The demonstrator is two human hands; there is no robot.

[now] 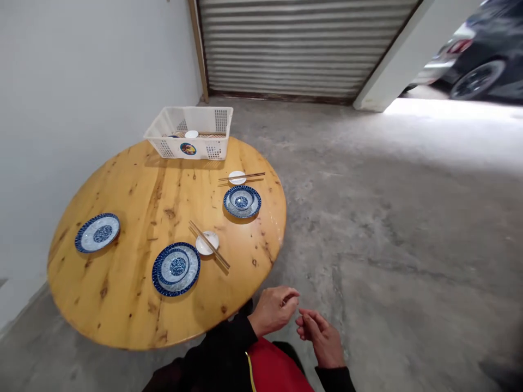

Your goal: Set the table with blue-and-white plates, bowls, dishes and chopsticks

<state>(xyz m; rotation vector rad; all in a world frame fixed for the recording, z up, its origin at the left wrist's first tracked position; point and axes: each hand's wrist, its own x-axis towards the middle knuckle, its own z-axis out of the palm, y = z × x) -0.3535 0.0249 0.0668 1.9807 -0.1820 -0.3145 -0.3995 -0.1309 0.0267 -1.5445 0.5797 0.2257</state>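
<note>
My left hand point(274, 311) is beside the table's near right edge, its fingers curled in and no object showing in it. Close by to the right, my right hand point(321, 336) has its thumb pressed to its bent fingers, also with no object visible. The hands are apart, over my lap and the floor. Nearest on the round wooden table point(134, 305) is a blue-rimmed plate point(161, 286) bearing a bowl point(177, 265). Beside it, chopsticks point(223, 262) lie across a small white dish point(203, 247).
Farther right stand another plate with a bowl point(242, 201), a white dish point(237, 180) and chopsticks point(255, 175). A lone blue-rimmed plate point(97, 233) lies left. The white plastic basket point(167, 148) at the back holds dishes and chopsticks. A wall borders the left.
</note>
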